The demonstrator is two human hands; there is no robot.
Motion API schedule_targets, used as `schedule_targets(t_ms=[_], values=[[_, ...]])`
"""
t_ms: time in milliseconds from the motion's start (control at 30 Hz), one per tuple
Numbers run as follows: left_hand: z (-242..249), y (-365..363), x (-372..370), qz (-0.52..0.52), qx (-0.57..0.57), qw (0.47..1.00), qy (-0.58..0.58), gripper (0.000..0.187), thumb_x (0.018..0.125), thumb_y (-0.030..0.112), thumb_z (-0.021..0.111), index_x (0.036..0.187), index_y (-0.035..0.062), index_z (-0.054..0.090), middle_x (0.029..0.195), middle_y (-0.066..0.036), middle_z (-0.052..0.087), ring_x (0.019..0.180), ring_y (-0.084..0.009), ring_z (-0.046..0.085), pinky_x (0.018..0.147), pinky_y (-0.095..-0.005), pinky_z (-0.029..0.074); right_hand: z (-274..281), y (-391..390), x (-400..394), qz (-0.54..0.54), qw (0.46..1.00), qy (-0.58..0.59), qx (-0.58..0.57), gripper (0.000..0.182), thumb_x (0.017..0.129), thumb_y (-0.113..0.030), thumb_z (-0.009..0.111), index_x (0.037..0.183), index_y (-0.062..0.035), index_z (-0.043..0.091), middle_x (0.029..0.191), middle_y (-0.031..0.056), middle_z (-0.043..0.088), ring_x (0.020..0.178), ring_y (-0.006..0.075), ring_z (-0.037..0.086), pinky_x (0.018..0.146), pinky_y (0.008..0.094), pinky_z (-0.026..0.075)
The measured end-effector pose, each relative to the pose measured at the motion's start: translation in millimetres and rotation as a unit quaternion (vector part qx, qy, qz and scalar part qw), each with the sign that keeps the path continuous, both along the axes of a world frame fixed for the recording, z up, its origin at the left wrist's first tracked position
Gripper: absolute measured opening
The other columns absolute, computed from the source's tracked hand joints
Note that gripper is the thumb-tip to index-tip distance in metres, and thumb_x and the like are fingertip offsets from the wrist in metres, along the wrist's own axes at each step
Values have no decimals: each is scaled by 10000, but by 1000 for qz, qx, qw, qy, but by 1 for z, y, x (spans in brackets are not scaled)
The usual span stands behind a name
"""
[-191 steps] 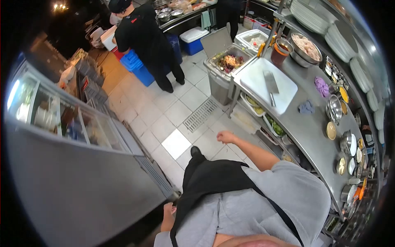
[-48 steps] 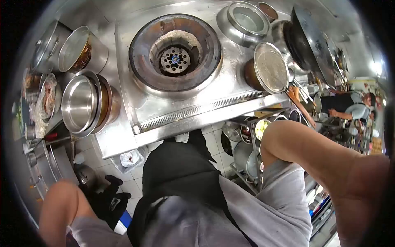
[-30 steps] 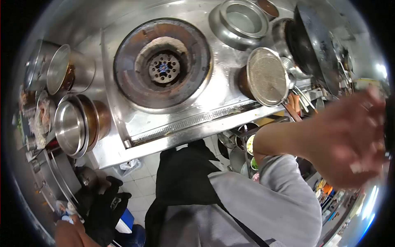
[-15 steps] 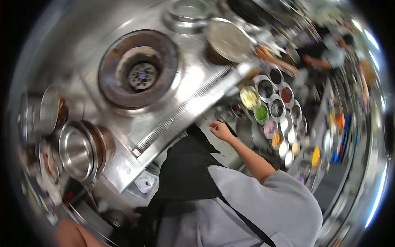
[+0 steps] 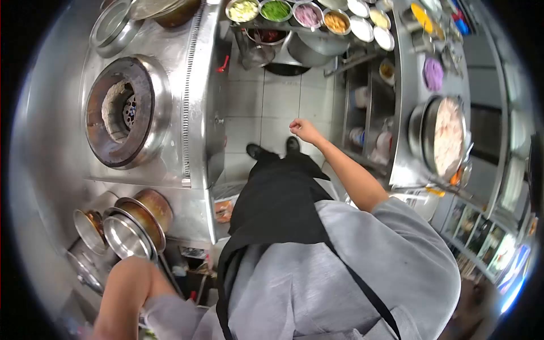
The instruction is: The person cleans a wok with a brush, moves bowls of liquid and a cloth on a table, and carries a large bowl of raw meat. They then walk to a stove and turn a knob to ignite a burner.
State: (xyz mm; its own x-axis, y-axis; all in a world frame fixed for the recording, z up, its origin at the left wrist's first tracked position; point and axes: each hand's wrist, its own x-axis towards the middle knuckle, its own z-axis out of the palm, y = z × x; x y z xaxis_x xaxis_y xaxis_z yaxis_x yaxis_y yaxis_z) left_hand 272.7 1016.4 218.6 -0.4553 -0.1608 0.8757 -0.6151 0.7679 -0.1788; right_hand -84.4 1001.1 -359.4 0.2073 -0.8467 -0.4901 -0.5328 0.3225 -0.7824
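Fingers of the bare right hand were loosely curled and narrow, with nothing visible in them; the hand hung just past the centre of the view, towards one o'clock, over the pale grey tiled floor, its nearest things a pair of dark shoes below the black cloth apron. The left hand was out of view, so I could not tell how its fingers stood; the bare left arm was bent at seven to eight o'clock, its elbow near a group of round steel pots and bowls.

At nine to ten o'clock a round, dark-rimmed wok burner was set in the stainless steel worktop, with a perforated plate down inside it; a slotted metal drain strip ran between the burner and the worktop's edge. Towards twelve and one o'clock sat round containers of pale yellow pieces, chopped greens, pinkish-purple slices and orange pieces; at two o'clock a crumpled purple cloth lay on another steel worktop; at three o'clock, a large round metal bowl held pale pinkish food.
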Motion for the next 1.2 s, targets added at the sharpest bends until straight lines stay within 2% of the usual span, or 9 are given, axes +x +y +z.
schedule_targets(t_ms=[67,100,167,233,300,367,600,1033,1200], values=[[-52,-7,-32,118,153,979,62,503,892,366,471,1241,4,472,1168,-202,537,1002,-288,563,863,-386,474,-27,36,9,20,999,-3,35,268,818,-176,610,1017,0,649,903,141,682,824,215,637,759,330,495],[-110,-21,-61,51,327,939,91,441,862,271,498,1207,-3,503,1156,-181,547,996,-269,571,860,-374,468,-45,61,15,56,995,15,86,285,832,-221,603,1013,-6,652,933,149,682,854,259,644,790,355,496],[-226,-50,-118,-3,619,757,208,353,800,82,552,1139,-17,563,1133,-138,567,985,-232,585,855,-349,458,-74,115,25,217,967,-22,132,338,854,-281,584,1039,-7,657,1030,168,670,946,326,630,842,409,473],[-380,-28,-153,-9,790,612,39,308,741,-43,528,1026,59,590,1029,-144,562,915,-244,575,828,-337,463,-120,187,42,400,903,-32,155,326,839,-265,568,996,-2,677,1032,185,663,963,339,628,840,406,467],[-552,58,-163,-100,858,490,-117,331,695,-44,548,1006,66,580,1077,-170,574,1004,-323,574,866,-381,457,-87,219,37,380,902,-4,202,373,824,-317,538,1024,-39,684,1074,146,670,965,326,636,830,399,482],[-592,135,-183,-102,830,382,-394,332,782,187,589,1107,121,611,1131,-140,597,1110,-330,550,924,-451,425,-43,219,12,302,915,15,269,362,824,-322,532,1003,-50,691,1030,157,678,934,332,645,796,418,495],[-577,230,-223,-103,716,449,-524,247,816,297,560,761,123,725,758,-129,689,749,-300,683,739,-416,521,-16,295,-29,247,946,-106,184,355,777,-367,566,872,-60,718,877,180,682,853,352,656,736,456,497],[-539,249,-243,-51,733,437,-519,247,781,290,586,789,83,722,783,-182,678,767,-339,676,683,-447,537,2,332,-59,139,959,-207,133,302,800,-298,586,938,-59,709,884,160,688,839,330,657,748,379,495],[-564,252,-251,-114,718,389,-565,272,741,296,610,825,63,723,842,-195,683,833,-352,672,730,-454,532,-22,370,-60,-162,940,-262,145,262,865,-117,595,1094,10,614,918,99,676,853,168,642,764,288,499]])
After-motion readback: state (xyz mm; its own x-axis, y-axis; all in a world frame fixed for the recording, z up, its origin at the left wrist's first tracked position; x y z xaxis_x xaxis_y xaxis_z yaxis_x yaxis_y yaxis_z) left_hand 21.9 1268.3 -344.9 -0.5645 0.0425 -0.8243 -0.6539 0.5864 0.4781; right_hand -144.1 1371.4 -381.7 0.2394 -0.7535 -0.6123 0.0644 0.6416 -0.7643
